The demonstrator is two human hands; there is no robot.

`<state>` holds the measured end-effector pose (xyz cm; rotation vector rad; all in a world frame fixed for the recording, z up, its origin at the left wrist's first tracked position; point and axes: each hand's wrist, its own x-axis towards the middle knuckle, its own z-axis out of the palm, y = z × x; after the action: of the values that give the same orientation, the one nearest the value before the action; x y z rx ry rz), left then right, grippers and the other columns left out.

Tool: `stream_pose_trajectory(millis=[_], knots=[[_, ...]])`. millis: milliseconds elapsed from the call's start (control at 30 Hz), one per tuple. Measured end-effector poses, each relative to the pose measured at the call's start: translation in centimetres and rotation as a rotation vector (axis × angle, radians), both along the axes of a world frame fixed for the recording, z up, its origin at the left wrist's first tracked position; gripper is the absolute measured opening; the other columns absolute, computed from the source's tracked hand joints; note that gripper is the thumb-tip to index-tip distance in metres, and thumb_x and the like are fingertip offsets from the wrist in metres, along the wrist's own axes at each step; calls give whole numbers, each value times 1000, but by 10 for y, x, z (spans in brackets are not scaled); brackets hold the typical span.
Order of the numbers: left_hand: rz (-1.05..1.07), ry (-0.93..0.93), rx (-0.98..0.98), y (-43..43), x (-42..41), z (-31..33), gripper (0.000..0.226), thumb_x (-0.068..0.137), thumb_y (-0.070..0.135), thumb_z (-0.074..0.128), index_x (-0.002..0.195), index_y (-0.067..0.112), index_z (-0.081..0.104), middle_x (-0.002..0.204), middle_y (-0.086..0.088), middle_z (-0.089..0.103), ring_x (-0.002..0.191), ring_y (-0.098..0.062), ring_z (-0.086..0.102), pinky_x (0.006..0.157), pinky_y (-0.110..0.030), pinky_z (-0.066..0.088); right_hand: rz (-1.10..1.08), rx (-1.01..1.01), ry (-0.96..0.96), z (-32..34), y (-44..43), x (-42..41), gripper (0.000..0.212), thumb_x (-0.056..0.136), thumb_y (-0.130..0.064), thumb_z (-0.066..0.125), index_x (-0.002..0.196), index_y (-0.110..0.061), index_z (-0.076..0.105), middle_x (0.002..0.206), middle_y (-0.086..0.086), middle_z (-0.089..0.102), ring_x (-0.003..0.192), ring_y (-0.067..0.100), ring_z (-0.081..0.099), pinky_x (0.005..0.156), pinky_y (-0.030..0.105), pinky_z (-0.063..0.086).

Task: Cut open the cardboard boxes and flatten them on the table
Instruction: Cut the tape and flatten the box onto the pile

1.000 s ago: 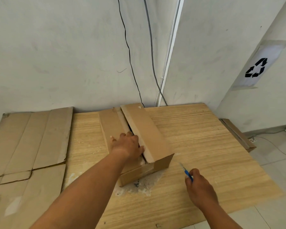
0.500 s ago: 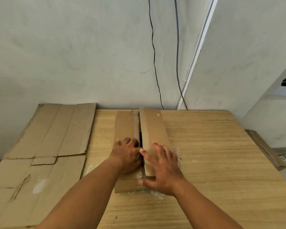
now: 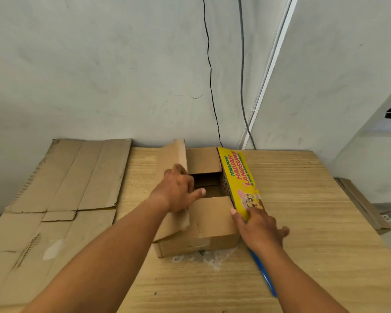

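The top of the cardboard box point(image 3: 212, 229), closed under both palms half a second ago, is now standing open in the middle of the tabletop point(image 3: 314, 222). The left hand point(image 3: 178, 190) is gripping the left flap point(image 3: 172, 159) and lifting it towards 9 o'clock. The right hand point(image 3: 260, 229), fingers spread and straight, is pushing the yellow-printed flap point(image 3: 237, 175) out towards 3 o'clock. The blue cutter point(image 3: 263, 276), which that hand was holding a second ago, is lying on the tabletop at the box's 5 o'clock, partly under the forearm. So the top seam seems to be cut, and the spreading is under way; the box is still standing on its walls, not yet flat. Flattened cardboard point(image 3: 66, 177) is lying at 9 o'clock.
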<state>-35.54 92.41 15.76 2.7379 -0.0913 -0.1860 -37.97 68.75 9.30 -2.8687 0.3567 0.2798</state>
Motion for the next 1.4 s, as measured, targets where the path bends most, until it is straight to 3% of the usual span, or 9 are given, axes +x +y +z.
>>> stream_pose_trajectory(millis=[133,267,533,667,767,867,1033,1233,1400], knots=[[272,5,253,52,-3,33,45,93,53,58,119,16,64,132,-11,47,122,-31,50,103,-44,45,19,-3,74,3,7,3,63,93,-62,48,146,-34,32,154,1,31,133,32,36,103,55,34],[230,146,766,79,-23,15,52,97,34,52,147,33,40,164,-13,11,150,-44,7,112,-72,12,339,-268,-14,12,38,17,60,99,-34,45,153,-39,20,166,3,1,150,35,2,112,67,11],[14,342,336,68,-24,-32,48,106,39,42,152,25,40,165,-3,14,145,-34,26,114,-47,34,619,-195,255,21,68,33,76,92,-76,8,158,-39,4,166,0,17,153,29,8,107,74,-14],[365,396,-250,66,-17,-18,62,105,55,28,153,16,37,157,-8,37,139,-36,39,104,-50,45,518,147,-280,61,61,34,59,100,-65,21,107,-26,64,106,2,70,108,26,60,109,50,34],[567,502,-490,64,-9,-6,91,93,77,25,152,9,37,151,-13,43,136,-41,41,84,-53,49,532,440,167,97,39,33,38,97,-56,52,102,-24,72,93,1,71,89,19,66,79,33,50],[353,502,-97,53,-9,-1,92,91,72,48,154,7,31,156,-16,37,136,-38,44,85,-40,47,680,246,694,107,34,15,61,84,-52,73,139,-36,52,120,-1,69,105,15,67,86,29,50],[214,399,318,38,-9,-33,115,81,63,71,160,18,0,156,-14,25,143,-40,29,111,-50,40,927,-459,484,45,66,-13,62,80,-59,72,134,-33,55,140,8,54,128,31,50,100,39,42],[48,374,646,41,-34,-71,84,93,39,66,158,23,15,161,-25,-23,150,-49,-11,114,-63,28,764,-11,603,51,74,23,75,90,-78,35,150,-33,42,160,1,34,145,25,33,118,41,27],[-29,350,588,46,-43,-65,98,90,49,66,160,22,4,162,-26,-20,150,-48,-9,119,-59,22,608,-141,401,11,105,69,80,98,-59,43,159,-35,-3,167,1,-11,152,37,6,120,55,17]])
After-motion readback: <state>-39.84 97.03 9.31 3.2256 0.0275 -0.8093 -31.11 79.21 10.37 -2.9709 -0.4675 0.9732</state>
